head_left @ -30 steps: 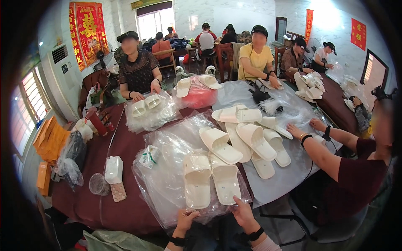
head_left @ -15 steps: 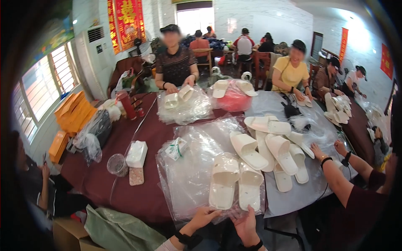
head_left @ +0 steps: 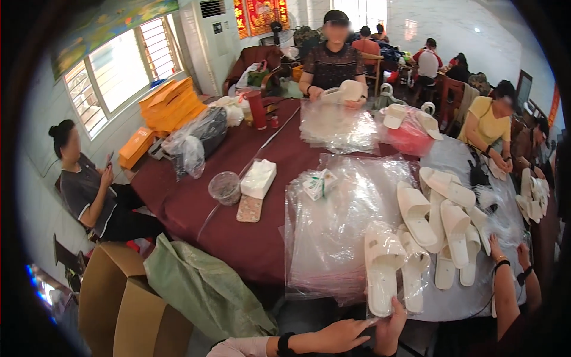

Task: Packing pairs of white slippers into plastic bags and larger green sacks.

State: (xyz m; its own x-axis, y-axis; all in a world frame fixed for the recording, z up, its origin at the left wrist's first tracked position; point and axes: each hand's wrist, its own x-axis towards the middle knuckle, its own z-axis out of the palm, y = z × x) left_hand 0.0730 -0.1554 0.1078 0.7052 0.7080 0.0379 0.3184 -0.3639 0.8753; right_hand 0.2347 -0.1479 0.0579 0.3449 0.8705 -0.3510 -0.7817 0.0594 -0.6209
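A pair of white slippers [head_left: 382, 268] lies in a clear plastic bag at the table's near edge, heels towards me. My right hand [head_left: 389, 326] grips the bagged left slipper's heel end, thumb on top. Beside it, my left hand [head_left: 348, 334] reaches across from the left, its fingers closed at the bag's near edge; the film between them is hard to make out. Under and left of the pair lies a stack of clear plastic bags [head_left: 339, 232], topped by a small white packet with green marks [head_left: 320, 184]. Several loose white slippers [head_left: 416, 211] lie just beyond the pair.
A tissue pack [head_left: 259, 178], a patterned phone [head_left: 249, 209] and a clear tub [head_left: 225, 188] stand on the maroon table. A cardboard box [head_left: 113, 285] and green sack [head_left: 202, 285] are at lower left. Co-workers sit and stand around; one's hands [head_left: 502, 256] are close at right.
My view has swung left, so everything sits further right. My left hand has closed in beside my right at the bag's edge. The co-worker opposite has lifted the slippers.
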